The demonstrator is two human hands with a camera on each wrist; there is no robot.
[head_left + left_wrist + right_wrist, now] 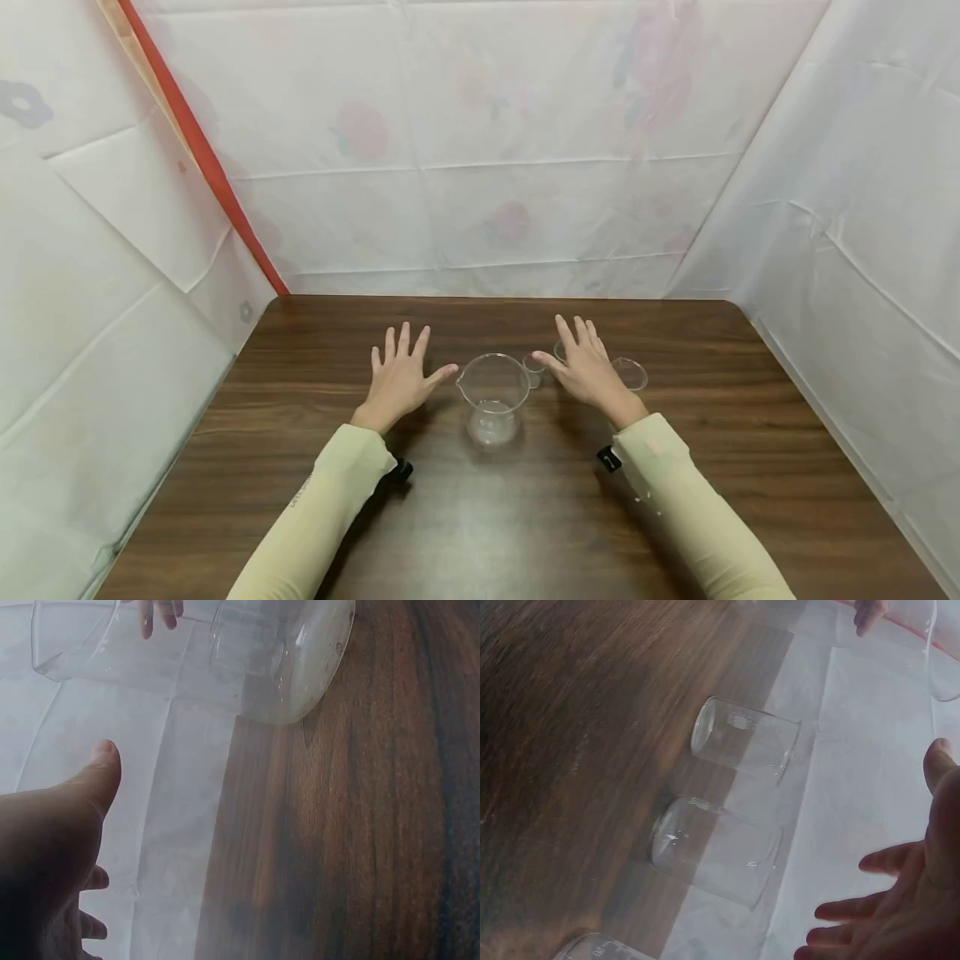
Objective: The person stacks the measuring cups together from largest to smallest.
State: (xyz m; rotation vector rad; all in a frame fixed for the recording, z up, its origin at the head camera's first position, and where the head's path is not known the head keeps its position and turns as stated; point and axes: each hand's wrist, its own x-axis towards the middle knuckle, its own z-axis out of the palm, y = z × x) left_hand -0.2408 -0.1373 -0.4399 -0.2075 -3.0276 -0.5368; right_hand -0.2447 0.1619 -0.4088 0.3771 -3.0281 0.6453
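A large clear glass beaker (pixel 493 398) with a pouring spout stands upright on the table between both hands; the left wrist view catches its wall (pixel 296 682) up close. My left hand (pixel 396 382) is spread to the left of it, thumb (pixel 97 772) pointing toward the spout and holding nothing. On the other side my right hand (pixel 588 371) hovers with fingers apart, also holding nothing. It partly covers the smaller glass beakers. One small beaker (pixel 742 739) and another (pixel 718 847) stand near its palm side, and part of a third (pixel 604 951) shows at the lower edge.
The dark wood-grain table (pixel 480 517) has rounded far corners. White floral sheeting (pixel 465 217) hangs behind it and along both sides, with a red strip (pixel 202 150) at the back left. Black wrist bands (pixel 609 458) sit at the sleeve cuffs.
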